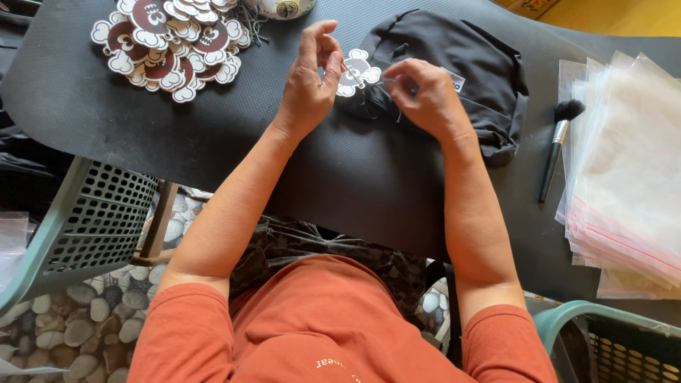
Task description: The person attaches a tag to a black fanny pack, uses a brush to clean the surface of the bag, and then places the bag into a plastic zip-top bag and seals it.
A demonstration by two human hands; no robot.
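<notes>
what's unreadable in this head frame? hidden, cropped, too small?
- Head view: how the thin string meets the cartoon-shaped tag is too fine to see, and the left hand covers the tag's edge.
- What the right hand pinches is hidden by its curled fingers.
- The black garment is partly hidden behind both hands.
- The round object is cut off by the top edge.
- The clear bag stack runs off the right edge.

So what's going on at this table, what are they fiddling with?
A person in an orange top works at a black mat. The left hand and right hand pinch a flower-shaped card tag and a thin string against a folded black garment. A pile of matching tags lies at the far left. A black brush and a stack of clear plastic bags lie on the right.
</notes>
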